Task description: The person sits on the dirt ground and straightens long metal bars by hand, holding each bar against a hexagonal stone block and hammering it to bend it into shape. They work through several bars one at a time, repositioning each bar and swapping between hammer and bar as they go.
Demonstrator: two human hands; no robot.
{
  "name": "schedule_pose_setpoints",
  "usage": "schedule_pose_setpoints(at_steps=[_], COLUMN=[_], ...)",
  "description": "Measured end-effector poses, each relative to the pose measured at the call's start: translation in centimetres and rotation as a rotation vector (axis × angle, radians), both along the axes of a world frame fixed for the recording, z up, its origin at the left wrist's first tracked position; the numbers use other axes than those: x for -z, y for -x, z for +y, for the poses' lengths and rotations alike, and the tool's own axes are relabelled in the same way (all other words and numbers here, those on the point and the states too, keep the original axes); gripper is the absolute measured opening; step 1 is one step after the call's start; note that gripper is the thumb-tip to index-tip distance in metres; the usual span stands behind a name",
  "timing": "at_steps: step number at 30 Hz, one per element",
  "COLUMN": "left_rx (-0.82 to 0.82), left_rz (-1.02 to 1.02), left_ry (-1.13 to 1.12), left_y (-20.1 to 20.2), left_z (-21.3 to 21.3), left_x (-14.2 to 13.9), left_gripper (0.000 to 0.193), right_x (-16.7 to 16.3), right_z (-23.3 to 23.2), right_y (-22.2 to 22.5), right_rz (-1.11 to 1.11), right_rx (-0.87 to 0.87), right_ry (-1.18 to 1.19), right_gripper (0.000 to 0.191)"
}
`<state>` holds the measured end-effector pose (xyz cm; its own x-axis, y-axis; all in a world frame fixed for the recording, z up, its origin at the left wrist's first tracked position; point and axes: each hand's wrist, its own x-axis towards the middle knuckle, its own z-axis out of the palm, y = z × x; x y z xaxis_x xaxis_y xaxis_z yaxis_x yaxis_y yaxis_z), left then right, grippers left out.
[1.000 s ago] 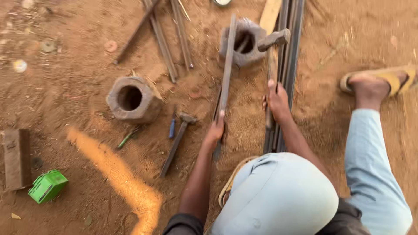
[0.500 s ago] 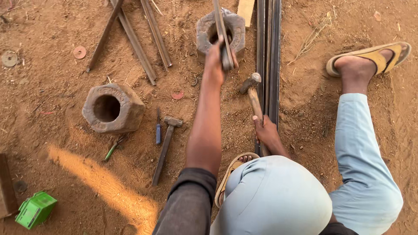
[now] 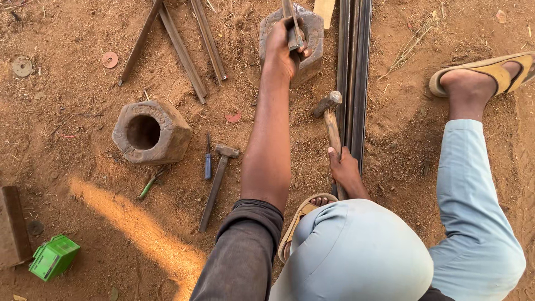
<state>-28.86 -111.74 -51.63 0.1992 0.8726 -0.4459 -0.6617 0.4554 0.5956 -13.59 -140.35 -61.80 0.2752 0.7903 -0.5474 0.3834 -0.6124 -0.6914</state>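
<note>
Step in hand, by my reading: positioning flat metal bar (image 3: 292, 25) over far hollow stone block (image 3: 312, 39). Left hand (image 3: 281, 47) clenched round bar. Right hand (image 3: 345, 170) wrapped on hammer (image 3: 330, 120) handle (head raised, near steel rods (image 3: 354, 83)). Next move calls for steady bar, aimed strike.

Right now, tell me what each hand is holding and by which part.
The left hand grips a flat metal bar partway along it, over the stone block. The right hand holds a hammer by the lower end of its wooden handle.
</note>
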Motion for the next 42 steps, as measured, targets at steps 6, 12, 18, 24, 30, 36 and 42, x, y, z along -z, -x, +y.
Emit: schedule_pose_setpoints(at_steps=[6, 12, 18, 24, 30, 36, 42], left_rx=[0.011, 0.142, 0.282, 0.343, 0.343, 0.395, 0.395], left_rz=[0.015, 0.053, 0.436, 0.616, 0.349, 0.031, 0.4], left_ry=[0.049, 0.258, 0.248, 0.337, 0.416, 0.417, 0.292], left_y=[0.7, 1.8, 2.9, 5.3, 7.2, 7.7, 7.4], left_z=[-0.7, -4.7, -13.1, -23.5, -28.8, -28.4, -28.3], left_x=[-1.4, 0.4, 9.1, 14.9, 13.7, 13.2, 13.5], left_gripper=[0.021, 0.024, 0.021, 0.031, 0.045, 0.068, 0.057], right_x=[-0.1, 0.3, 0.4, -4.6, -13.1, -16.0, -13.4], right_z=[0.0, -0.1, -2.3, -2.6, 3.9, 8.8, 7.7], right_y=[-0.1, -0.4, -0.7, 0.5, -0.3, -1.1, -1.2], right_rz=[-0.035, 0.042, 0.031, 0.175, 0.167, 0.241, 0.105], right_rx=[-0.015, 0.009, -0.014, -0.002, -0.154, -0.221, -0.216], right_ry=[0.008, 0.014, 0.088, -0.054, -0.722, -1.234, -1.021], right_gripper=[0.041, 0.041, 0.049, 0.052, 0.035, 0.04, 0.046])
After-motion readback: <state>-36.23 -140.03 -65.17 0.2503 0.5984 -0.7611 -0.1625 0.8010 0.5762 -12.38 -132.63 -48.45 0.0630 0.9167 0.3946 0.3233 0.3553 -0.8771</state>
